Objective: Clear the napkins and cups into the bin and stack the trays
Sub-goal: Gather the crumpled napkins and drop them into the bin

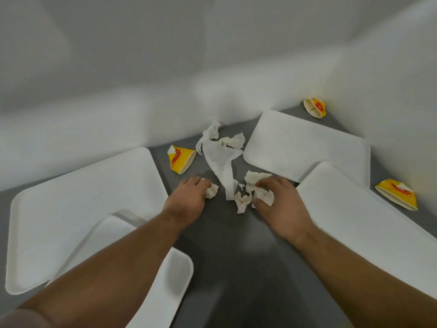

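Head view, napkins: crumpled white paper napkins [233, 140] lie scattered mid-table between both hands and the far wall; one long napkin strip [222, 162] lies unfurled.
Left hand [189, 195]: fingers curled round a small napkin wad [212, 190], low on the table.
Right hand [281, 204]: clutching a larger napkin wad [263, 195], with torn scraps [242, 201] just beside it.
Cups: three crushed yellow paper cups with red marks lie on their sides; left cup [181, 162] beside the napkins, corner cup [315, 107] against the wall, right cup [397, 194] well apart.
Trays: four white rectangular trays; large left tray [82, 197] overlapped by near left tray [170, 280]; far right tray [305, 147] overlapped by near right tray [354, 221].
Surface: grey tabletop [236, 256], white walls [142, 67] behind.
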The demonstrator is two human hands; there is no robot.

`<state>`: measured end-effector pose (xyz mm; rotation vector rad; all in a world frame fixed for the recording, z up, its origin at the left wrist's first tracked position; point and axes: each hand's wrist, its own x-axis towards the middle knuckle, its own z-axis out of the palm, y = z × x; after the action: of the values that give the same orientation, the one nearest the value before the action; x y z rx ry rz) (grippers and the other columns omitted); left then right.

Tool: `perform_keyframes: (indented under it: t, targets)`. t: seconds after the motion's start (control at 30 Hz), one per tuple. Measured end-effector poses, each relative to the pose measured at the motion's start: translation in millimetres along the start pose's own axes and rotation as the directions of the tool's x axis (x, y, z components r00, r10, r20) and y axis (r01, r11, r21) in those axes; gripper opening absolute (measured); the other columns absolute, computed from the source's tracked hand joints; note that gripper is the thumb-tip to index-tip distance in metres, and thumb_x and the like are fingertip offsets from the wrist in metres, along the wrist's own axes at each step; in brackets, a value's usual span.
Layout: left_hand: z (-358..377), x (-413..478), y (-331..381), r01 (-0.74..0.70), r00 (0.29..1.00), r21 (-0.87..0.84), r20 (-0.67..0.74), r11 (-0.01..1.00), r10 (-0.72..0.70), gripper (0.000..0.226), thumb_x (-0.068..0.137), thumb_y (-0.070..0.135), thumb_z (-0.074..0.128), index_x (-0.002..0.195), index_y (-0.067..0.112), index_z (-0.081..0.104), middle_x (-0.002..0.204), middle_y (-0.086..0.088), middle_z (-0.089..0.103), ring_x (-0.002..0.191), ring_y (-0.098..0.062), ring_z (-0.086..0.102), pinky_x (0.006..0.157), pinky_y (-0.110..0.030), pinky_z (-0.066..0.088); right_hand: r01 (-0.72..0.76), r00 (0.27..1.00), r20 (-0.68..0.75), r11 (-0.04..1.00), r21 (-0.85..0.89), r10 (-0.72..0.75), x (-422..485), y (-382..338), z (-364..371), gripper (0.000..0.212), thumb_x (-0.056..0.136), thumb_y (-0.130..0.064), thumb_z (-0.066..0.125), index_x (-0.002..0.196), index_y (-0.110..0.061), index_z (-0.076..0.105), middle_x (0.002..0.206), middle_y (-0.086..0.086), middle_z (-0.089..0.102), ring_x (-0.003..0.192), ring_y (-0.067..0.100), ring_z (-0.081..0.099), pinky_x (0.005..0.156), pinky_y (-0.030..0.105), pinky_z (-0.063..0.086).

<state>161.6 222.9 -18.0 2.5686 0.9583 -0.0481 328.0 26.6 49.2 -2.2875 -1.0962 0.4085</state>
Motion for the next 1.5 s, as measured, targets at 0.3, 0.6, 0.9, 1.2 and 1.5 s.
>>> perform_keyframes:
  t: [0.3,0.6,0.9,1.2,1.5]
  targets:
    - [-17,-27,6,-0.009,0.985,-0.212,-0.171,0.977,-0.028,0.014,0.098,0.02,0.056,0.094,0.031,0.049,0.1,0.003,0.056,0.079,-0.014,0.052,0.062,-0.018,0.034,0.012,0.961,0.252,0.896,-0.443,0.112,35,17,61,0.073,0.092,-0.077,0.033,0.155,-0.05,0.007,0.171,0.0,-0.006,0.156,0.038,-0.004,0.121,0.067,0.016]
    - [-23,-39,8,0.097,0.963,-0.337,-0.207,0.937,-0.175,0.017,0.097,0.01,0.058,0.089,0.026,0.058,0.089,0.005,0.061,0.077,-0.016,0.059,0.066,-0.023,0.05,0.146,0.988,0.11,0.901,-0.409,-0.11,28,33,88,0.031,0.101,-0.035,0.051,0.132,-0.028,0.051,0.147,0.002,0.046,0.135,0.032,0.041,0.111,0.049,0.04]
    - [-21,-49,18,0.175,0.957,-0.453,-0.132,0.874,-0.26,0.03,0.095,0.011,0.051,0.074,0.03,0.059,0.073,0.01,0.06,0.071,-0.013,0.057,0.058,-0.026,0.042,0.164,0.985,0.105,0.944,-0.285,-0.139,37,25,77,0.023,0.104,-0.025,0.046,0.126,-0.021,0.054,0.112,0.004,0.059,0.087,0.031,0.065,0.067,0.034,0.045]
    - [-19,-47,55,0.146,0.966,-0.542,-0.103,0.828,-0.238,0.03,0.087,0.048,0.067,0.069,0.025,0.064,0.07,0.018,0.065,0.066,-0.003,0.063,0.05,-0.016,0.044,-0.09,0.965,-0.237,0.992,0.09,0.109,23,10,5,0.034,0.103,-0.032,0.047,0.082,-0.008,0.059,0.079,0.006,0.07,0.075,0.031,0.062,0.065,0.04,0.047]
    - [-8,-34,178,-0.045,0.998,-0.851,-0.063,0.522,-0.016,0.02,0.092,0.009,0.066,0.086,0.027,0.062,0.092,0.0,0.075,0.074,-0.024,0.076,0.058,-0.04,0.064,-0.279,0.784,-0.038,0.406,0.87,0.62,-41,64,-92,0.034,0.091,-0.051,0.068,0.074,-0.021,0.065,0.072,0.005,0.072,0.052,0.016,0.057,0.045,0.026,0.043]
